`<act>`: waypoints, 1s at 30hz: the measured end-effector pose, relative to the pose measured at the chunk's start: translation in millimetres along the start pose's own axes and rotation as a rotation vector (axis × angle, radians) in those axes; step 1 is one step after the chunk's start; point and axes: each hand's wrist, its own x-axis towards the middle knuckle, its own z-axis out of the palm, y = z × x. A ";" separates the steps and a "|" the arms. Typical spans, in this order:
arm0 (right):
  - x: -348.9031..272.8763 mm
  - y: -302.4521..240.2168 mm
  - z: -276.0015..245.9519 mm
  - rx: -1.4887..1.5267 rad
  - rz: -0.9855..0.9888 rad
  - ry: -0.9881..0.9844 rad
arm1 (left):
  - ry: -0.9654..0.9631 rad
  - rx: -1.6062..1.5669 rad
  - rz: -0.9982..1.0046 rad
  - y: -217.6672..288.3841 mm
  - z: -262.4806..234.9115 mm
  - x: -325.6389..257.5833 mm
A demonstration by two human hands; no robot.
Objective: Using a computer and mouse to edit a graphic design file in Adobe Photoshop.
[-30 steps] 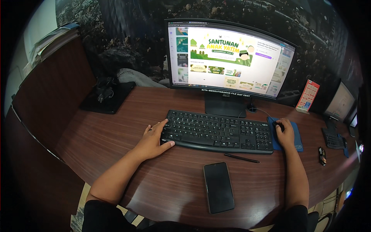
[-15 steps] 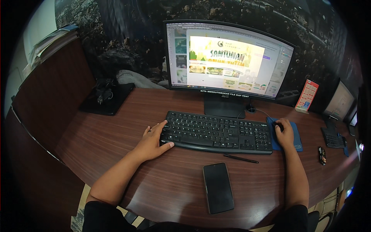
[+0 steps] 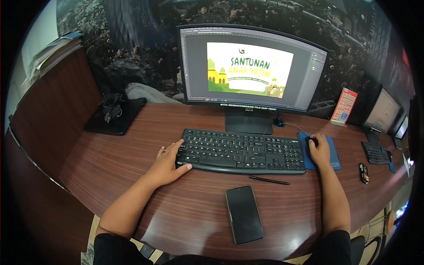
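My left hand [image 3: 167,165] rests at the left end of a black keyboard [image 3: 229,151], fingers stretched out and thumb near its front corner. On a blue mouse pad [image 3: 334,155] to the right, my right hand [image 3: 320,149] curls over a dark computer mouse [image 3: 313,141], most of which it hides. A black monitor [image 3: 251,73] stands behind the keyboard, showing a white, green and yellow banner design in an editing window with dark grey borders. In front of the keyboard lie a thin black pen [image 3: 269,180] and a dark-screened phone [image 3: 244,215].
A black flat base with cables [image 3: 115,115] sits at the back left, beside a brown partition [image 3: 53,106] topped with papers [image 3: 52,55]. Toward the right are a red desk calendar [image 3: 344,106], a small dark box [image 3: 363,173], and a second keyboard [image 3: 375,153] below another monitor [image 3: 382,111].
On the monitor, the dimmed page with several thumbnails and a bright selected area has given way to the single banner in an editing window. The view shifted slightly; both hands keep their places.
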 end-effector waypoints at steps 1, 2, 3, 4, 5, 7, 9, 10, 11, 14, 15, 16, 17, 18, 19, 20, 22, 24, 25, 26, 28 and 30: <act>0.2 -1.6 0.3 -0.003 0.013 -0.010 | -0.006 -0.005 0.009 0.8 -0.6 -0.6; -0.1 -3.0 0.6 -0.005 0.016 -0.006 | -0.004 0.000 -0.003 1.9 -1.8 -1.6; -0.2 -3.7 1.0 -0.015 0.023 -0.001 | -0.002 0.004 -0.014 1.9 -2.3 -1.5; -0.2 -3.6 1.6 -0.034 0.028 0.006 | -0.008 -0.004 -0.020 1.4 -2.0 -1.0; -0.1 -1.8 1.6 -0.051 0.033 0.013 | -0.013 -0.009 -0.010 0.5 -1.0 0.0; 0.6 0.3 2.3 -0.067 0.049 0.016 | -0.006 0.003 -0.009 -0.8 -1.2 -0.3; 0.4 -0.5 2.2 -0.098 0.097 0.013 | -0.004 0.000 -0.009 0.4 -0.1 -0.2; 0.3 0.7 2.6 -0.098 0.098 0.015 | -0.001 -0.002 -0.013 0.6 0.1 -0.4; 0.3 2.5 3.1 -0.098 0.095 0.015 | -0.001 -0.001 -0.012 0.6 0.1 -0.5; 1.1 7.0 3.1 -0.092 0.091 0.007 | -0.005 -0.002 -0.011 1.1 0.4 0.2; 1.2 6.6 2.9 -0.084 0.089 -0.004 | -0.006 -0.006 -0.016 1.7 -0.1 -0.1; 1.1 5.0 2.3 -0.084 0.091 -0.004 | -0.007 -0.010 -0.021 1.9 -0.3 -0.2; 0.9 2.1 1.4 -0.087 0.092 -0.009 | -0.009 -0.010 -0.020 1.6 -0.2 -0.2; 1.0 0.2 0.3 -0.091 0.091 -0.013 | -0.006 -0.010 -0.020 1.3 -0.2 -0.3; 1.1 0.5 0.2 -0.091 0.093 -0.013 | -0.002 -0.011 -0.020 1.3 -0.1 -0.3; 1.1 0.8 0.3 -0.089 0.092 -0.016 | -0.004 -0.010 -0.020 1.4 -0.1 -0.2; 1.0 0.4 0.7 -0.085 0.092 -0.021 | -0.007 -0.008 -0.023 1.4 -0.1 -0.3; 0.5 -1.9 -0.9 -0.087 0.104 -0.027 | -0.012 -0.004 -0.029 2.7 -0.6 0.0; 0.5 -1.0 -0.4 -0.086 0.105 -0.028 | -0.017 -0.001 -0.034 3.3 -0.9 0.1; 0.5 1.0 0.1 -0.092 0.100 -0.025 | -0.017 0.000 -0.035 3.4 -1.2 0.1; 0.5 2.0 1.0 -0.097 0.094 -0.022 | -0.025 0.018 -0.025 2.8 -1.6 -0.3; 0.4 0.7 0.8 -0.100 0.095 -0.021 | -0.022 0.021 -0.024 1.2 -1.1 -0.5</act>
